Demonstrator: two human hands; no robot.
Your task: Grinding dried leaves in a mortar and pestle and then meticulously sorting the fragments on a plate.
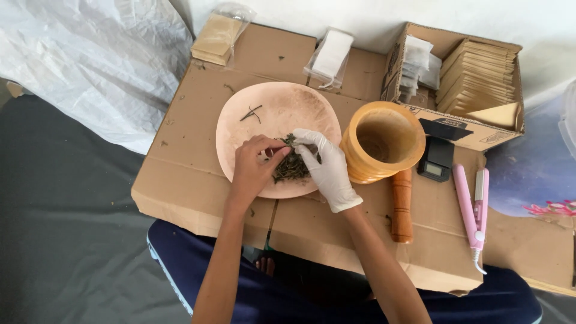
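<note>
Cardboard [198, 150] holds tan packets [217, 37], white packets [332, 55].

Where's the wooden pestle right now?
In the head view, the wooden pestle lies on the cardboard, right of the gloved right hand, just below the wooden mortar.

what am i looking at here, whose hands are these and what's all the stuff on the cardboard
There is one picture, taken by a camera on a person's head, looking down at their own two hands. The left hand is bare; the right hand wears a white glove. Both pinch at a pile of dried dark herbs on a round pinkish plate. The plate sits on flattened cardboard. Beside it stand a wooden mortar, a pestle, a small black scale, a pink hair straightener and a box of paper sachets.
</note>
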